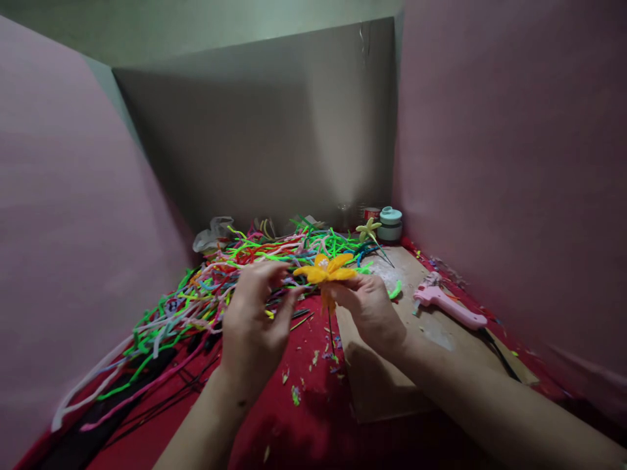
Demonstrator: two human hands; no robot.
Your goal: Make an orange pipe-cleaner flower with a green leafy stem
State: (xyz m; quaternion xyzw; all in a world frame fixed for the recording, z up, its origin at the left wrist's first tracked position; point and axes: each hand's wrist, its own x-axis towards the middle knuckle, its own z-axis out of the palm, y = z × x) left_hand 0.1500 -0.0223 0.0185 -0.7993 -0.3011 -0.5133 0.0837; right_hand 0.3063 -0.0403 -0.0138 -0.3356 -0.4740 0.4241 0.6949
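Head camera: A person's right hand [375, 313] pinches a yellow-orange flower [318, 273] just beneath its petals, the thin dark stem [330, 331] pointing down over a red cloth [267, 405] strewn with scraps [296, 395]. The left hand [255, 326], thumb and fingers parted and empty, hovers beside the bloom; whether it touches cannot be told. Beyond spreads a tangle of bright fuzzy stems [289, 249]. At right, a pink glue gun [453, 307] lies on a brown board [375, 398], near a pale yellow flower [368, 230] and a mint-colored jar [390, 225].
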